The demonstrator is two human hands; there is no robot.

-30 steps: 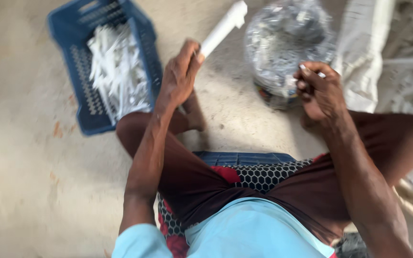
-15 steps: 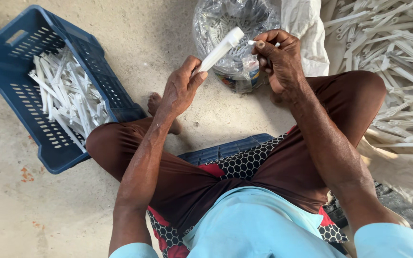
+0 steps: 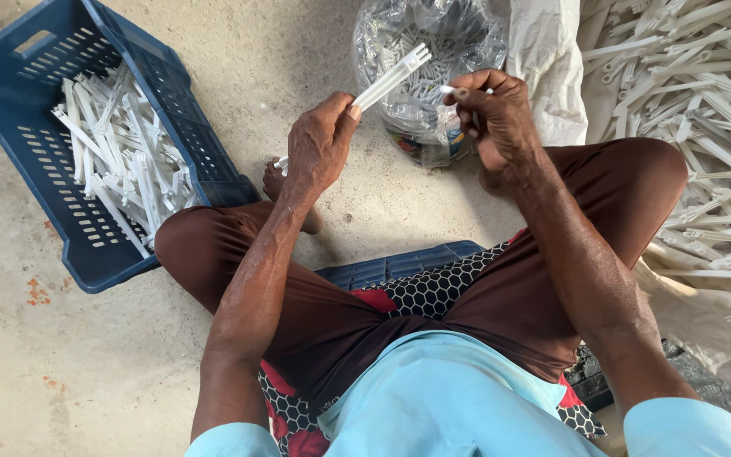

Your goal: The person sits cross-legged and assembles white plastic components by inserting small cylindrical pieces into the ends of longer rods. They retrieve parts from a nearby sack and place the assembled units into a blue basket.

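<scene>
Hands [image 3: 408, 135] hold white strip [image 3: 387, 80] between blue crate [image 3: 171, 93] and bag [image 3: 425, 34].

We see crate [image 3: 10, 101] upper left, strips [image 3: 120, 165] lying in it. Bag [image 3: 429, 51] top centre, small parts inside. Strip pile [image 3: 695, 127] along right edge. Our left hand [image 3: 319, 148] and right hand [image 3: 497, 118] centre, below bag, stick [image 3: 391, 78] between them.

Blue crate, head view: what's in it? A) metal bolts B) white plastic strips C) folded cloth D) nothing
B: the blue crate at the person's left holds a loose heap of white plastic strips, the same kind of piece as the one in the left hand.
</scene>
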